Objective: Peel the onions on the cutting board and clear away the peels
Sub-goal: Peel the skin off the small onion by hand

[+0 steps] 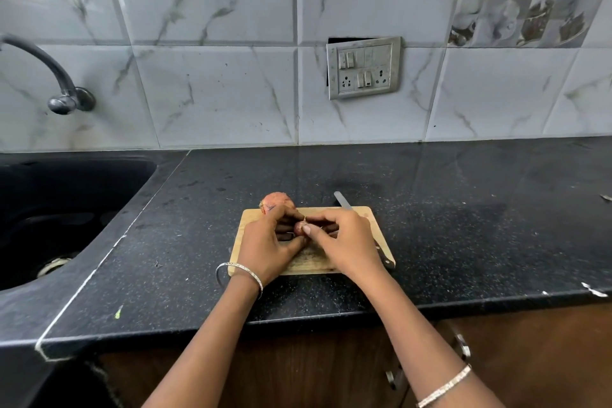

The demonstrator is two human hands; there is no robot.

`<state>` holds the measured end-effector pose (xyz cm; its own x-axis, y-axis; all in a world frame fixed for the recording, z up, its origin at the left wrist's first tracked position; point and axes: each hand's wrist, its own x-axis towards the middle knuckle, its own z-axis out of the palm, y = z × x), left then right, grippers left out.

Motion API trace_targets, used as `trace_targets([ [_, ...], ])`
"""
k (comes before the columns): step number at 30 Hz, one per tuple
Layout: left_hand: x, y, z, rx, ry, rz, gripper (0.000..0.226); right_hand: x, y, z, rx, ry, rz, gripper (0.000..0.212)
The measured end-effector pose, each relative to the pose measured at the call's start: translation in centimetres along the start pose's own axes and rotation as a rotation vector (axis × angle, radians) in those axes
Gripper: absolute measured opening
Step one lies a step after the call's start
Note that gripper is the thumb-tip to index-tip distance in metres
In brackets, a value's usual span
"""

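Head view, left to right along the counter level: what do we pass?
Sink → whole onion at the cutting board's far-left corner → left hand → small onion pinched by both hands → right hand → knife.

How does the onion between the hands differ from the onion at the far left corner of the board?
The held onion is small, gripped by the left hand and right hand. The far onion is larger, lies untouched at the cutting board corner, and looks more orange. Both are reddish.
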<state>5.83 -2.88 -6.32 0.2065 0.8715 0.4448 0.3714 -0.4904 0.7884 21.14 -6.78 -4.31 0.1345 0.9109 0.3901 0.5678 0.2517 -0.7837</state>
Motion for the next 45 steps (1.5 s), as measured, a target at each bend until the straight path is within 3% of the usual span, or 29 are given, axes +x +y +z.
trace_targets([
  [5, 0.1, -0.2, 0.1, -0.048, -0.012, -0.038, 0.032, 1.2, 1.4, 0.2, 0.231, 0.048, 0.149, 0.011],
  [9, 0.2, -0.5, 0.2, -0.083, -0.001, -0.046, 0.033, 1.6, 2.9, 1.0, 0.107, 0.046, 0.132, 0.005],
  [14, 0.2, -0.5, 0.2, -0.086, 0.001, -0.031, 0.033, 0.9, 2.4, 0.6, 0.011, 0.250, 0.090, 0.012],
  [19, 0.1, -0.2, -0.3, -0.005, 0.014, 0.064, 0.035, 0.4, 2.3, 0.8, 0.020, 0.200, -0.014, 0.016],
  [26, 0.4, -0.5, -0.2, -0.091, -0.039, -0.011, 0.044, -0.1, 1.6, 0.4, 0.215, 0.017, -0.019, 0.024],
  [38, 0.5, -0.7, -0.3, 0.023, -0.038, 0.007, 0.031, 0.2, 2.2, 0.6, 0.210, 0.040, -0.022, 0.034],
  [45, 0.6, -0.6, -0.3, 0.098, -0.035, 0.010, 0.030, 0.2, 2.2, 0.6, 0.212, 0.032, -0.024, 0.029],
])
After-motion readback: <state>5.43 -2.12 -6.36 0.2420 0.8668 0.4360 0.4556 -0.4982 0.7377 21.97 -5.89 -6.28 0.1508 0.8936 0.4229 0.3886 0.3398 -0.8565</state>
